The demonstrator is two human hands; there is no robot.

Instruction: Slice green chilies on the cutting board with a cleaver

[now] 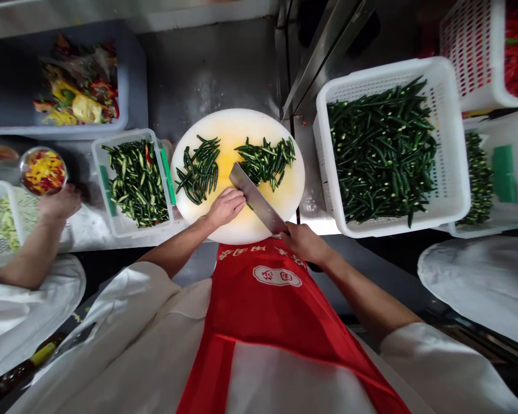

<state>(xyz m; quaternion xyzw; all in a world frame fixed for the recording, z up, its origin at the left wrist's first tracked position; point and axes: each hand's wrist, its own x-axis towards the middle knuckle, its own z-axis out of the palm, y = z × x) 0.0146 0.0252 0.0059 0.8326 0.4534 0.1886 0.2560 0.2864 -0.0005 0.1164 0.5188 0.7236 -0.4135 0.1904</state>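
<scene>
My right hand grips the handle of a cleaver, whose broad blade slants up and left over a round white cutting board. Curled against the blade's left side, my left hand has its fingers bent down near the board; a bit of green pepper shows beside the blade, but what the fingertips hold is hidden. Whole-looking green chili peppers lie in a pile on the board's left. Right of the blade, split green chili peppers show pale insides.
A clear tub of cut green chilies stands left of the board. On the right is a white basket full of green chilies. A grey bin holds pepper scraps. Co-workers' hands are at both sides; a metal bowl holds chopped peppers.
</scene>
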